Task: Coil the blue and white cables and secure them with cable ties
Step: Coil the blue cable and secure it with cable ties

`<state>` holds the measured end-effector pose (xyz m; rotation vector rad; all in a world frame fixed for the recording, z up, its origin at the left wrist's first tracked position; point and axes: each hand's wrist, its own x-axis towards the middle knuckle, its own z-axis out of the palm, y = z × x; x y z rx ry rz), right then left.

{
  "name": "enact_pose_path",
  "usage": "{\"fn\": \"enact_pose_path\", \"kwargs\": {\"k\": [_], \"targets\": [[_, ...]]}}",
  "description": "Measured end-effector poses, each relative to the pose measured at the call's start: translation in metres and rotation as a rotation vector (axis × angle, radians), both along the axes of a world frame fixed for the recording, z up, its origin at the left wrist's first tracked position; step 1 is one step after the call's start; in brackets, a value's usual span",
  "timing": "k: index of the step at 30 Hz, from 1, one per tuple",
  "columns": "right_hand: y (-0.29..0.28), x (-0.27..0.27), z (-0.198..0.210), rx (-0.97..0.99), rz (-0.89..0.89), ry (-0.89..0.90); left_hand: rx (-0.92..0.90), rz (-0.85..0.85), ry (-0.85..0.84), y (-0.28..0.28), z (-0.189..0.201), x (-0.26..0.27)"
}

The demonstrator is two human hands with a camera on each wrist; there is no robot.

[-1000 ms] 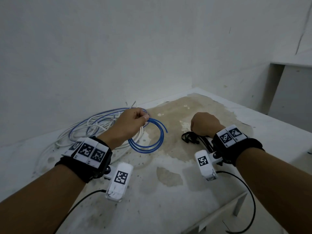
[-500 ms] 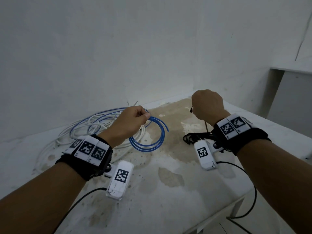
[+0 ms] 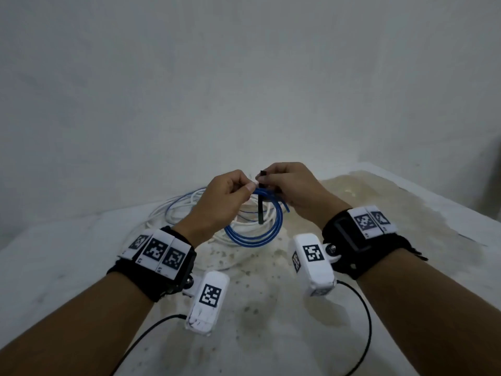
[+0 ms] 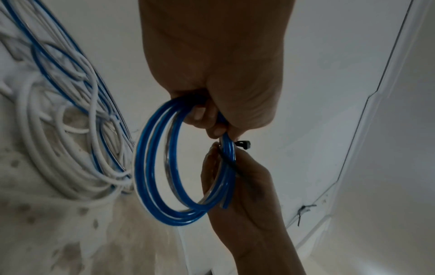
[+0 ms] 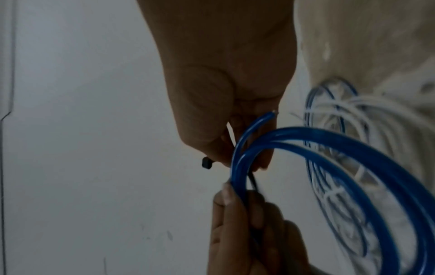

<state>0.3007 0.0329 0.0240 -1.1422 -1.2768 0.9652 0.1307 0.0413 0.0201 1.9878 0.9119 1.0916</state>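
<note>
My left hand [image 3: 244,187] pinches the top of a small blue cable coil [image 3: 254,236], which hangs a little above the table. My right hand [image 3: 271,180] meets it from the right and pinches a black cable tie [image 3: 260,210] against the coil's top. The tie's head [image 4: 243,144] sticks out past the fingers, and its strap hangs down through the loop. In the right wrist view the tie head [image 5: 206,163] shows beside the blue coil [image 5: 353,148], with my left hand's fingers [image 5: 240,223] below. The cut end of the blue cable [image 5: 270,116] points up.
A loose pile of white and thin blue cables [image 3: 184,210] lies on the stained white table [image 3: 271,321] behind the hands, close to the wall. More black cable ties [image 4: 303,210] lie further off on the table. Wrist-camera leads trail off the near edge.
My right hand has left the ties at the right and come across with one black tie to the coil. My left hand has lifted the blue coil slightly.
</note>
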Motion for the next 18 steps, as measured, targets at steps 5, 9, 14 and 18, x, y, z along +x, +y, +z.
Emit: {"fn": "enact_pose_path", "kwargs": {"k": [5, 9, 14, 18], "targets": [[0.022, -0.056, 0.01, -0.102, 0.167, 0.089, 0.039, 0.159, -0.024, 0.016, 0.001, -0.046], [0.042, -0.089, 0.009, -0.152, 0.201, 0.163, 0.06, 0.259, -0.025, 0.035, 0.0, -0.072], [0.067, -0.109, -0.007, -0.124, 0.171, 0.13, 0.039, 0.296, -0.055, 0.061, -0.01, -0.084], [0.082, -0.111, -0.026, -0.098, 0.166, 0.095, -0.024, 0.287, -0.132, 0.072, -0.027, -0.084]]}}
